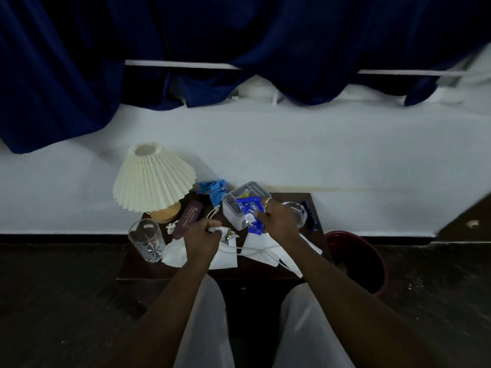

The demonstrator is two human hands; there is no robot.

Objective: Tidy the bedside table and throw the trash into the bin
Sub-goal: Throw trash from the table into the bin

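On the dark wooden bedside table (265,273) my right hand (276,221) grips a crumpled blue snack wrapper (251,208) just in front of a grey plastic organiser (233,200). My left hand (202,239) grips a small crumpled piece of white trash (221,231) above white tissues (225,254). More blue wrappers (214,189) lie behind, near the lamp. A dark red bin (369,261) stands on the floor right of the table.
A pleated cream lamp (154,179) stands at the table's back left. A tall clear glass (146,239) stands at the front left, a maroon case (187,220) beside it. Another clear glass (297,211) sits behind my right hand. Blue curtains (79,75) hang over the white wall.
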